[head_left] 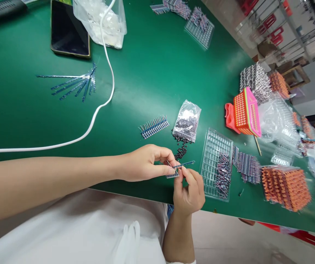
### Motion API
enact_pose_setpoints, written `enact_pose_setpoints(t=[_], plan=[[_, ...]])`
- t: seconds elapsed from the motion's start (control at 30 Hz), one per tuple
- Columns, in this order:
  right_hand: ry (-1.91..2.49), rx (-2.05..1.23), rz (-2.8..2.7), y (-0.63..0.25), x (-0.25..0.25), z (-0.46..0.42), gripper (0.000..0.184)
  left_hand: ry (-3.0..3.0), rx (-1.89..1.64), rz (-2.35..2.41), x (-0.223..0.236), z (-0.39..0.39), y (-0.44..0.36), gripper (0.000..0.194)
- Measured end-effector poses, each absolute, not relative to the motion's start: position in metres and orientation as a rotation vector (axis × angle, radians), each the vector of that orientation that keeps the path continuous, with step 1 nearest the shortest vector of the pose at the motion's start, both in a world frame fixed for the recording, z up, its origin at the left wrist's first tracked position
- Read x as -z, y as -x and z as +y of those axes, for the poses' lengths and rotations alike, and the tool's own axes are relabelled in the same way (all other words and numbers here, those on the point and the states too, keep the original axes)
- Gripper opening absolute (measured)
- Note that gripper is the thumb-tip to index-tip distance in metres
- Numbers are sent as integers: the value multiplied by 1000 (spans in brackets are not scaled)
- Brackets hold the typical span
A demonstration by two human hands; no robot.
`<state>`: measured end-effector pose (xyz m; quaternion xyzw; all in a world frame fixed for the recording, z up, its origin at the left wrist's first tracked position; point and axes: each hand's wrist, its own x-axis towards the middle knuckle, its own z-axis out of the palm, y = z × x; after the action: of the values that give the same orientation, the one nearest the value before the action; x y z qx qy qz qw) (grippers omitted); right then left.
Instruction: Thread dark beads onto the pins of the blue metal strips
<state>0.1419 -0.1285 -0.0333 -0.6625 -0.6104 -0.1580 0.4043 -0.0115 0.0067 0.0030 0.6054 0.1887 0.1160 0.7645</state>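
Note:
My left hand [149, 163] is closed on a blue circuit-board strip [186, 164], near the front edge of the green table. Thin wire leads and a small board section show below its thumb. My right hand [189, 189] meets it with thumb and forefinger pinched at the strip's underside; anything small between those fingertips is hidden. Just beyond the hands lies a pile of tiny dark beads-like parts [181, 151], spilling from a clear plastic bag [187, 119]. A finished-looking row of blue boards with upright leads [154, 127] rests left of the bag.
A clear tray [209, 161] of small wired parts stands right of my hands. Farther right are orange stacks [286, 189] and a basket [247, 112]. Blue strips [76, 82], a white cable [97, 110], a phone [69, 31] and a plastic tub [121, 25] occupy the left.

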Motion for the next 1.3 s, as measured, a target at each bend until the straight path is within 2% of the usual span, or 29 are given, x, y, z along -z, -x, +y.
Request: enact_pose_setpoints(t=[0.13,0.37,0.5,1.3], plan=[[1661,315,-1503,-142,34,-128,26,-1225,-254,422,3,5,9,18],[1612,-167,-1154,-136,28,-130,6,-1155,-286,482,10,3,5,19],[1525,-320,-1009,-131,29,-129,5,-1116,-294,508,8,3,4,15],[1541,-380,-976,-130,31,-128,4,-1121,-318,539,4,2,4,9]])
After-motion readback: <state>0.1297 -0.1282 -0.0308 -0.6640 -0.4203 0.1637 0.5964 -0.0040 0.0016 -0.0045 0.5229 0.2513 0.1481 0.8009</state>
